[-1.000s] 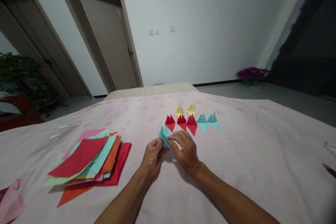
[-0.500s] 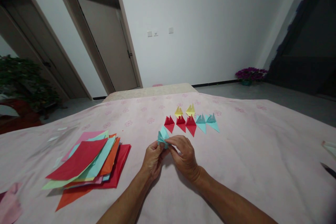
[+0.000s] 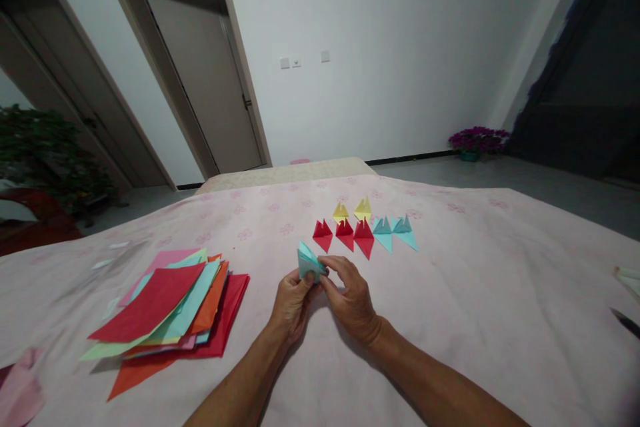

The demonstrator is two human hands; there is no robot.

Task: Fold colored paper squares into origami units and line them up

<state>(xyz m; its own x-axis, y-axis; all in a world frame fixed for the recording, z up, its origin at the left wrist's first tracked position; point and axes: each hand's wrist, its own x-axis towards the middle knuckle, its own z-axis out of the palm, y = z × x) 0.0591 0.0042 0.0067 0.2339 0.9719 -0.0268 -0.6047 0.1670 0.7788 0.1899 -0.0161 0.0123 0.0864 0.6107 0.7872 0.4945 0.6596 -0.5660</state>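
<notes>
Paper fold [image 3: 309, 263], blue — left hand [image 3: 291, 303], right hand [image 3: 353, 299] both pinched it; red figures [image 3: 345, 234] sat at two o'clock, sheet stack [image 3: 155, 300] at nine.

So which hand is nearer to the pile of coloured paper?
The left hand, right of the pile, gripping the folded blue paper. The right hand is farther right, at that paper's right edge.
</notes>
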